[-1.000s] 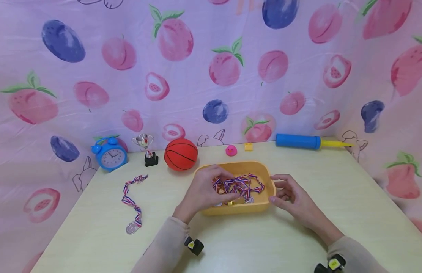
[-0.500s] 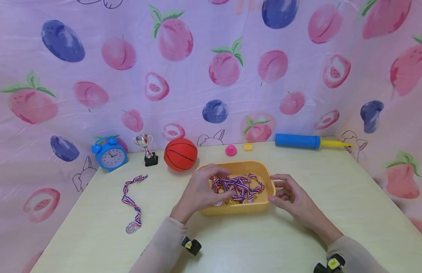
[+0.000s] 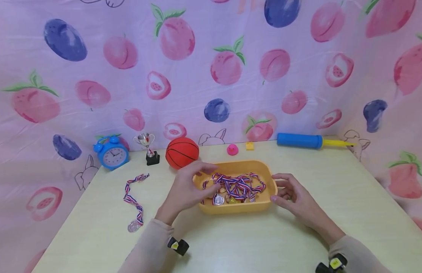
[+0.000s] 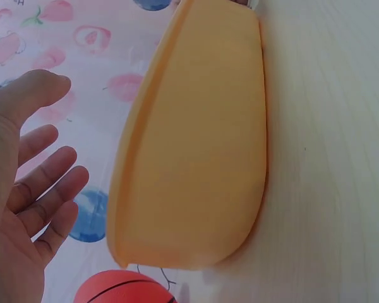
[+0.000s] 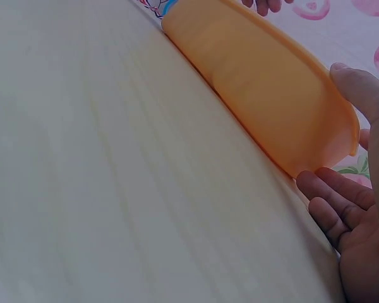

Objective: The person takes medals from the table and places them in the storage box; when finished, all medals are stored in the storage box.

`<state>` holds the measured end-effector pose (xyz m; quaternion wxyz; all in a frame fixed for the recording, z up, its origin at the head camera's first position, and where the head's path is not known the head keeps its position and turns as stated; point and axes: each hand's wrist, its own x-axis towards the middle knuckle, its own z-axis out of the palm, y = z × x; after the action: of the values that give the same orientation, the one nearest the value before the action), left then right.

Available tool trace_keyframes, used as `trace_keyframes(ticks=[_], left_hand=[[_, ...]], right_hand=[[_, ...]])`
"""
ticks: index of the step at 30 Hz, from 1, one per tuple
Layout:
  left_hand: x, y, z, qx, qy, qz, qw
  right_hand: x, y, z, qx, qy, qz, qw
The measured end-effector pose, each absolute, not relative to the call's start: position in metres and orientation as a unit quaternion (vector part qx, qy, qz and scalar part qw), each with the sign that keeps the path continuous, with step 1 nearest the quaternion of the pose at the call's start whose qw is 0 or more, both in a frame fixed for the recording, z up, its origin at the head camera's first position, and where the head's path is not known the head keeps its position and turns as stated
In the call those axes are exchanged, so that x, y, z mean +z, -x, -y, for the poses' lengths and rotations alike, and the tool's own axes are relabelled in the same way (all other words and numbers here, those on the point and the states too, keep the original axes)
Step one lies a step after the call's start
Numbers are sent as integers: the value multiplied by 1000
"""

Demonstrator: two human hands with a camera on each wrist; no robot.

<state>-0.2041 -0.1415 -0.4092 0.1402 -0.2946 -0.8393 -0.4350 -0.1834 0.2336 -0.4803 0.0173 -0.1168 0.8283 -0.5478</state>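
A yellow plastic bin stands on the table in the head view. Striped red, white and blue ribbons lie tangled in it with several medals, one silver medal near the front. My left hand is over the bin's left end, thumb and fingers spread, holding nothing. In the left wrist view its fingers are loosely bent, apart from the bin wall. My right hand rests against the bin's right end. The right wrist view has its thumb at the rim and relaxed fingers low by the wall.
Left of the bin lies a silver medal on its ribbon. Along the back are a blue alarm clock, a trophy, a basketball, a pink toy, a yellow block and a blue pump.
My left hand has drawn left from over the ribbons, uncovering the silver medal in the bin and overlapping the basketball's lower edge. The right hand has stayed at the bin's right end.
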Motion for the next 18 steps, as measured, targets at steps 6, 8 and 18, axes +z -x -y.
trace_keyframes(ticks=[6, 8, 18], left_hand=[[-407, 196, 160, -415, 271, 855, 152], [-407, 193, 166, -404, 263, 862, 158], [-410, 178, 204, -381, 211, 882, 181]], right_hand=[[-480, 183, -233, -548, 118, -828, 17], [-481, 184, -234, -549, 119, -827, 17], [-481, 184, -234, -550, 120, -826, 19]])
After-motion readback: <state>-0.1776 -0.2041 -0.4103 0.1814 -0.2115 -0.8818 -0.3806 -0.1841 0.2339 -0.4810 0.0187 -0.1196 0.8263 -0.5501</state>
